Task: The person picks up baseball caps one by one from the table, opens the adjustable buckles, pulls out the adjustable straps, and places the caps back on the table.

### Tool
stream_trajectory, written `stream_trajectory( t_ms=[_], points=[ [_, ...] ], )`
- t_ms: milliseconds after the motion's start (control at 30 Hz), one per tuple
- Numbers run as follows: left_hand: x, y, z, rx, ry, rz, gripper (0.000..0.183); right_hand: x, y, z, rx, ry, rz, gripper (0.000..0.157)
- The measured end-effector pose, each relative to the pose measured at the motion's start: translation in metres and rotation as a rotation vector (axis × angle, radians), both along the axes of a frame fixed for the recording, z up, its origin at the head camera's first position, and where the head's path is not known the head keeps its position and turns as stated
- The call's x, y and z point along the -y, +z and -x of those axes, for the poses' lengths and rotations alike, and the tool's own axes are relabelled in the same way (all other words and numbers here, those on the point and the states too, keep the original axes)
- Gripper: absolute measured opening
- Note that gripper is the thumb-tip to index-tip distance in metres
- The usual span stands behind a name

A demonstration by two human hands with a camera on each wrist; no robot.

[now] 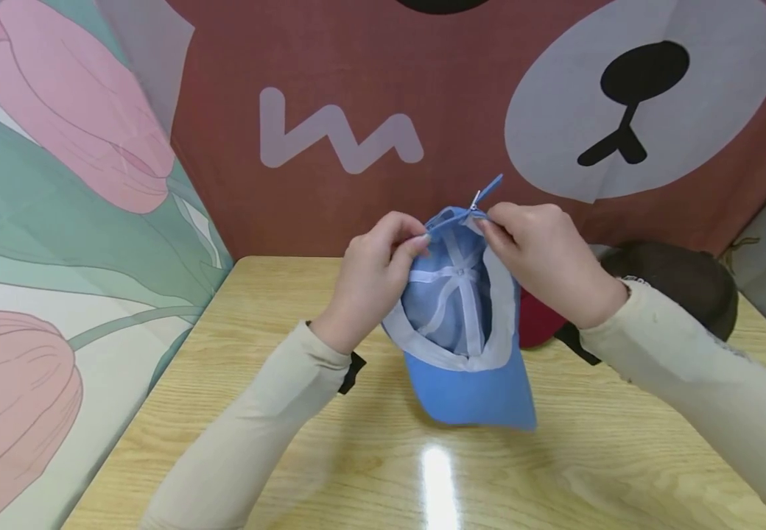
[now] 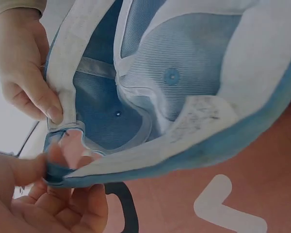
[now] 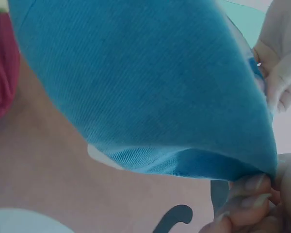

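Observation:
A blue baseball cap (image 1: pixel 472 397) is held up over the table, its white-taped inside facing me and its brim hanging down. At the back edge, my left hand (image 1: pixel 376 269) pinches the narrow blue strap (image 1: pixel 448 223) between thumb and fingers. My right hand (image 1: pixel 549 258) grips the same edge on the other side, close to a small metal buckle (image 1: pixel 473 202), past which the strap's loose end (image 1: pixel 492 187) sticks up. In the left wrist view, a pale label (image 2: pixel 199 116) shows inside the cap. The right wrist view shows mostly the cap's outer crown (image 3: pixel 145 87).
Behind my right forearm lie a dark cap (image 1: pixel 677 283) and a red cap part (image 1: pixel 539 322), with a black strap (image 1: pixel 578 346) beside them on the wooden table (image 1: pixel 270 368). A printed cloth backdrop (image 1: pixel 356 199) rises behind the table's far edge.

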State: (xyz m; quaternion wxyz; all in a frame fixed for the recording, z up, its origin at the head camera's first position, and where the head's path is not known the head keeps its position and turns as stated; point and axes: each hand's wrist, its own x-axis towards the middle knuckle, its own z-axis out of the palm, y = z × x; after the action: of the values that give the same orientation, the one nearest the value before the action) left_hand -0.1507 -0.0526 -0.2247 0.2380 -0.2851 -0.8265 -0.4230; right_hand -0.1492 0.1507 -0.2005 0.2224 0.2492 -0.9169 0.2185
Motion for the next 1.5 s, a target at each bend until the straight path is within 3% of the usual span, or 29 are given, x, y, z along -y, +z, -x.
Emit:
stream_trajectory(
  t_ms=[167, 333, 567, 667, 867, 1233, 1500],
  points=[
    [-0.0003, 0.0015, 0.0019, -0.054, -0.017, 0.017, 0.019, -0.0006, -0.0013, -0.0001, -0.060, 0.007, -0.044, 0.015],
    [-0.0003, 0.0008, 0.0023, -0.113, -0.014, 0.027, 0.016, -0.0018, -0.0019, -0.0006, -0.076, 0.011, -0.057, 0.013],
    [0.0003, -0.0030, 0.0010, -0.150, -0.038, 0.057, 0.014, -0.0053, -0.0023, 0.0024, -0.045, 0.048, 0.033, 0.011],
    [0.0014, -0.0045, 0.0012, -0.149, -0.052, 0.025, 0.013, -0.0062, -0.0025, 0.0019, -0.038, 0.050, 0.054, 0.013],
    [0.0024, -0.0038, 0.0014, -0.122, -0.052, -0.030, 0.012, -0.0060, -0.0035, 0.0023, -0.073, 0.031, -0.001, 0.010],
    [0.0025, -0.0038, -0.0008, -0.109, -0.049, -0.016, 0.012, -0.0075, -0.0032, 0.0039, -0.093, 0.033, 0.004, 0.010],
    [0.0044, -0.0033, 0.0001, -0.110, -0.044, -0.070, 0.010, -0.0069, -0.0034, 0.0013, -0.068, 0.016, -0.001, 0.012]
  ],
)
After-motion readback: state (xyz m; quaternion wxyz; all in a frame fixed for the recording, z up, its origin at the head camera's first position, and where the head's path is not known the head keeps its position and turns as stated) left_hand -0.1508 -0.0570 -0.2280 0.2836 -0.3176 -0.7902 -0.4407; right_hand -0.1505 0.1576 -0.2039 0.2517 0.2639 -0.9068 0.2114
